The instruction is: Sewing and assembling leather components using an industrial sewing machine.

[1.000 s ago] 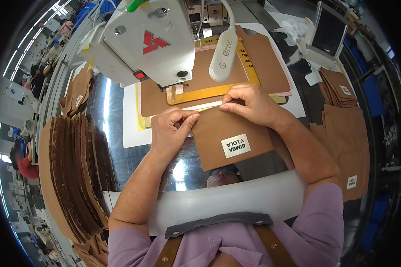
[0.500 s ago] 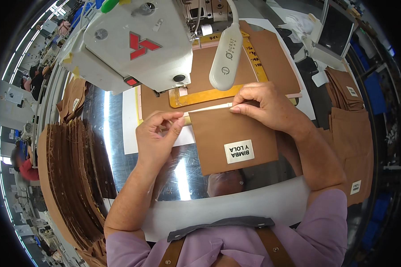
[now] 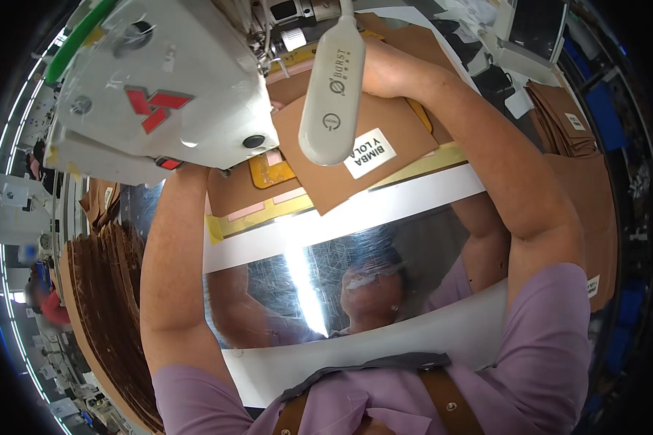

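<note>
Head view: the smooth brown panel (image 3: 395,116) has moved farther, slanting over the flat yellow frame (image 3: 270,174), right hand (image 3: 381,71) grip unclear, left hand hidden.

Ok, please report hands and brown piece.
Left hand behind machine head. Right hand at brown piece, fingers hidden. Piece over yellow frame. White device partly blocks view.
</note>
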The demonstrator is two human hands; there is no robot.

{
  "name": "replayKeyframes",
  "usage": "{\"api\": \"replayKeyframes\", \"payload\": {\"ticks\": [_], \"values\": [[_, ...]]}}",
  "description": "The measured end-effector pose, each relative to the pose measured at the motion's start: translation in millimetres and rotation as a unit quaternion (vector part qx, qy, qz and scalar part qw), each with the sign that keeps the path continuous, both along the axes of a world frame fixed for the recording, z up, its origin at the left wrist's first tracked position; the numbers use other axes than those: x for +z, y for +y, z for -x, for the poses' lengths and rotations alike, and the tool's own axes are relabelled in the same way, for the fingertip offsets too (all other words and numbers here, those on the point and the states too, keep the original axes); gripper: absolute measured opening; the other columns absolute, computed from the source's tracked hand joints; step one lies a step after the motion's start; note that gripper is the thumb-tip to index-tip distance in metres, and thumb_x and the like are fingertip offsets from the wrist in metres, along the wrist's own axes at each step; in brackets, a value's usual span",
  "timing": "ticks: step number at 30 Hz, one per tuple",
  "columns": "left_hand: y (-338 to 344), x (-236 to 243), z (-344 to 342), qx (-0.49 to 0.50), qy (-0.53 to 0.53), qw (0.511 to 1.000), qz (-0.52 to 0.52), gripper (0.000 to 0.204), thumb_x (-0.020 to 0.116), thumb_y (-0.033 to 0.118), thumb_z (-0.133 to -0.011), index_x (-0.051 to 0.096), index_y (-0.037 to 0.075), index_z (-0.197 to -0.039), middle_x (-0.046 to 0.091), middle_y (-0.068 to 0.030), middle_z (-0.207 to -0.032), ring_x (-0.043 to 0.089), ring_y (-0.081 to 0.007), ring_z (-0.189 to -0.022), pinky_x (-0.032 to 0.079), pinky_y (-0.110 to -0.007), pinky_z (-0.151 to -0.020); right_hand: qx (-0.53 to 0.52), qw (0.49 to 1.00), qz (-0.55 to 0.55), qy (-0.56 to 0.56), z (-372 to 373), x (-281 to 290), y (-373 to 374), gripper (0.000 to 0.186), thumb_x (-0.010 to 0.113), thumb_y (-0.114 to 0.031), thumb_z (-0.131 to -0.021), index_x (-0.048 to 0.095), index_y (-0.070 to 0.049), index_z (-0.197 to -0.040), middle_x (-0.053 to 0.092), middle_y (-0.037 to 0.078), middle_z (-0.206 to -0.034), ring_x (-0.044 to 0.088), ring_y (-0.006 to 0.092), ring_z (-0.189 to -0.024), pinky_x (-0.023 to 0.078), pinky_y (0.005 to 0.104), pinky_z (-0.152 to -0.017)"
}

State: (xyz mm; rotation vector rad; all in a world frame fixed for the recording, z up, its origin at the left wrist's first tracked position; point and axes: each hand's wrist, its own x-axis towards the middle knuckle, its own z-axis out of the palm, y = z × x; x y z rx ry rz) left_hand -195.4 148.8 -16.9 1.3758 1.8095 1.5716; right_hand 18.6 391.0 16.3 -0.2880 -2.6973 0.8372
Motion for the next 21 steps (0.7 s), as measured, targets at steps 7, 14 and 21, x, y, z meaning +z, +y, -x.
{"api": "replayKeyframes", "payload": {"ticks": [7,14,21], "values": [[32,15,-8,-0.096,0.016,0.995,0.007,0.026,0.074,0.011,-0.090,0.070,0.001,-0.114,0.068,-0.0048,-0.100,0.062,-0.0122,-0.090,0.050,-0.027,-0.080,0.030,0.999,0.025,0.034,7,-10,20,0.022,0.077,-0.032,-0.089,0.077,-0.011,-0.092,0.073,0.004,-0.084,0.067,0.0181,-0.078,0.052,0.0336,-0.072],[45,51,-35,-0.076,0.122,0.973,0.180,0.031,0.078,0.016,-0.090,0.071,0.005,-0.118,0.067,-0.0014,-0.100,0.061,-0.0101,-0.092,0.049,-0.025,-0.083,0.022,0.999,-0.027,0.019,29,-22,26,0.025,0.078,-0.036,-0.087,0.078,-0.012,-0.092,0.073,0.005,-0.085,0.068,0.0195,-0.080,0.053,0.0346,-0.073],[43,51,-50,0.016,0.128,0.985,0.111,0.016,0.079,0.012,-0.088,0.073,0.002,-0.099,0.068,-0.0022,-0.089,0.062,-0.0110,-0.087,0.049,-0.023,-0.079,-0.001,0.999,-0.038,-0.009,15,-3,25,0.026,0.078,-0.031,-0.086,0.077,-0.009,-0.101,0.074,0.010,-0.094,0.070,0.0230,-0.089,0.055,0.0362,-0.080]]}}
